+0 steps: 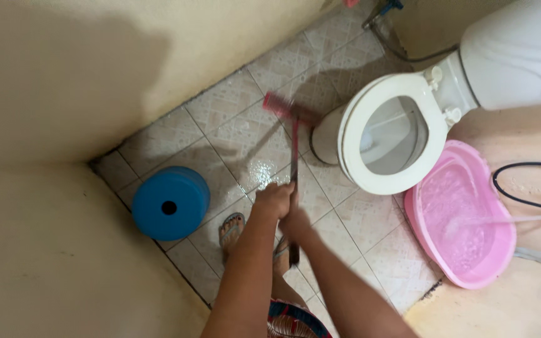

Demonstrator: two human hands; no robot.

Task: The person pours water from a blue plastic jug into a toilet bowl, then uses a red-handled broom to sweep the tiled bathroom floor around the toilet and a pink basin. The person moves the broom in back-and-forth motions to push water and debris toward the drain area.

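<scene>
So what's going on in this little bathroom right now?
A person grips a long-handled red brush with both hands, left hand and right hand side by side on the handle. The blurred brush head is on the wet tiled floor beside the toilet. Water runs into a pink basin on the right, and a blue stool stands in the corner.

A white ceramic toilet [402, 134] with its seat down stands at the far right of the tiled floor [233, 119]. Just beside it, nearer the right edge, a pink plastic basin [461, 219] holds water. A blue plastic upturned bucket [170, 203] sits in the floor's left corner, against the cream wall [64, 69].
</scene>
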